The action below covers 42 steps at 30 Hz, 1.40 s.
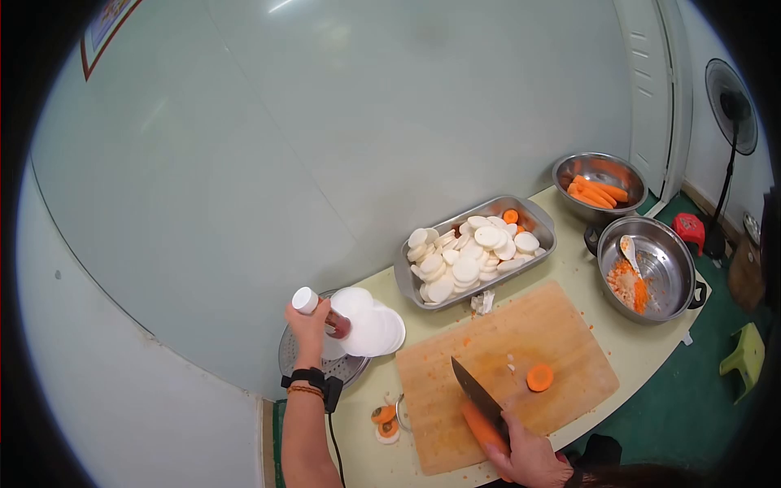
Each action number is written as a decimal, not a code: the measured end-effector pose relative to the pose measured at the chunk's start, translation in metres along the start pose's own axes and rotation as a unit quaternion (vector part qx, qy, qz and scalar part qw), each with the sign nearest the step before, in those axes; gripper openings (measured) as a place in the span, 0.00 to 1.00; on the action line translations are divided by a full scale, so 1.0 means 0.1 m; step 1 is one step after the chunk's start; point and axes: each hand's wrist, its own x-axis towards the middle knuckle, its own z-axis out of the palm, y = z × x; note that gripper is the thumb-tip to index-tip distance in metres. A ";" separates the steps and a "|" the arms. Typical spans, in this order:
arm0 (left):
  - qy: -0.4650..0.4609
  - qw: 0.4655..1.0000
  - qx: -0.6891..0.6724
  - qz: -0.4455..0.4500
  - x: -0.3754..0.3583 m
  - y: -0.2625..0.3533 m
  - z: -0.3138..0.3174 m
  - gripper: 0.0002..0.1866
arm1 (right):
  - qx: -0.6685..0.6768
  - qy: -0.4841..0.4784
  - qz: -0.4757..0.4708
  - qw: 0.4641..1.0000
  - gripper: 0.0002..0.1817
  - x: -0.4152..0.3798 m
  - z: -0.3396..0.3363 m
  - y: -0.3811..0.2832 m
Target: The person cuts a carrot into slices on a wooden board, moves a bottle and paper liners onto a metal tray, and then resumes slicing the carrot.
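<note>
My left hand point(307, 332) is wrapped around a bottle point(336, 326) with a white cap and a reddish body. It is over a round perforated metal tray point(286, 355), beside a stack of thin white discs point(376, 329). At the front of the wooden cutting board point(488, 342), my right hand point(530, 461) grips a kitchen knife point(478, 389), its dark blade pointing away from me. A thick carrot point(483, 431) lies along the blade, partly covered by my fingers. Further right on the board sits a round carrot slice point(539, 377).
Behind the board stands a metal pan point(547, 241) of white slices. A steel bowl point(561, 172) of carrots and a pot point(685, 272) with chopped bits and a spoon point(629, 249) are at the right. Carrot ends point(384, 415) lie left of the board.
</note>
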 end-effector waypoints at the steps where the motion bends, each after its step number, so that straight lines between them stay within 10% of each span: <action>1: 0.003 1.000 0.004 -0.011 0.03 0.00 -0.02 0.30 | 0.003 0.007 -0.011 1.000 0.38 0.01 0.01 0.02; 22: 0.131 0.977 0.144 0.085 0.14 -0.33 0.03 0.39 | 0.008 -0.091 0.079 0.993 0.40 0.04 -0.10 -0.05; 28: 0.034 0.998 -0.056 -0.011 -0.06 0.02 0.07 0.36 | 0.014 -0.085 0.085 0.993 0.40 0.04 -0.14 -0.09; 33: -0.003 0.999 0.030 0.021 -0.17 -0.09 -0.02 0.39 | 0.040 0.004 -0.019 0.999 0.31 0.00 -0.07 -0.04; 42: -0.007 0.993 0.111 -0.048 -0.27 -0.33 -0.08 0.54 | -0.100 -0.124 0.029 0.987 0.35 0.43 -0.34 -0.14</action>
